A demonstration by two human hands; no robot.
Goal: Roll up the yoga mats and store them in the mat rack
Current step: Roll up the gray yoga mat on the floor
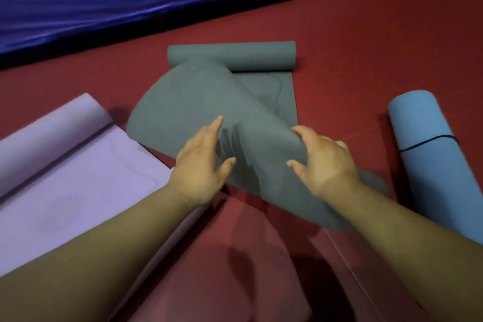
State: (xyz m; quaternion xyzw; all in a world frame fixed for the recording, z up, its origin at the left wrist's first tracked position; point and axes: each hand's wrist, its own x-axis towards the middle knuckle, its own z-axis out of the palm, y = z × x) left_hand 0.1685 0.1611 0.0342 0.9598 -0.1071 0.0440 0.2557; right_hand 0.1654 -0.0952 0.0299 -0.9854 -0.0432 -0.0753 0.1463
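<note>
Grey mat (198, 102) lies on the red floor (366, 47) between a lilac mat (65, 165) and a rolled blue mat (423, 151), its near end lifted, the right grip (324, 165) curled round the edge and the left grip (203, 165) pressing flat, so I'd start the roll tight and square.

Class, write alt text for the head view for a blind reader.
Right hand grips and left hand presses the lifted near end of a grey mat on a red floor. A lilac mat lies left, a rolled blue mat right.
</note>
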